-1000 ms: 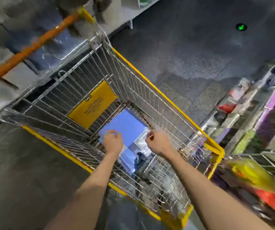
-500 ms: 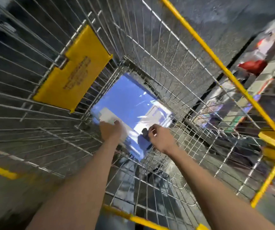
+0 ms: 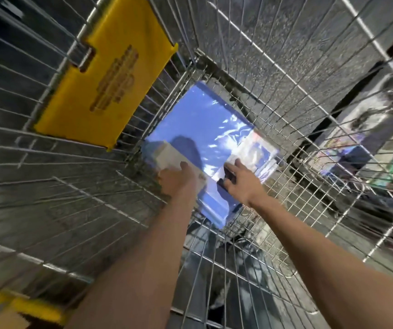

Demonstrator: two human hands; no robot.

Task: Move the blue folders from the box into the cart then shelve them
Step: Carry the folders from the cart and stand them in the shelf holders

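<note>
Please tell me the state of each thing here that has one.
Folders, flat on the cart floor, wrapped in film.
Cart, holds the folders.
Flap, flat against the cart wall.
Left hand, holds the folders' edge.
Right hand, fingers spread on the folders.

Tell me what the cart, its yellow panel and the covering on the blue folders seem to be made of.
Cart: bare metal wire, silvery and shiny, a thin grid catching light. Yellow panel: likely moulded plastic, matt, with embossed lettering. Blue folders: under clear plastic film, judging by crinkled white glare; their own material cannot be told.
</note>
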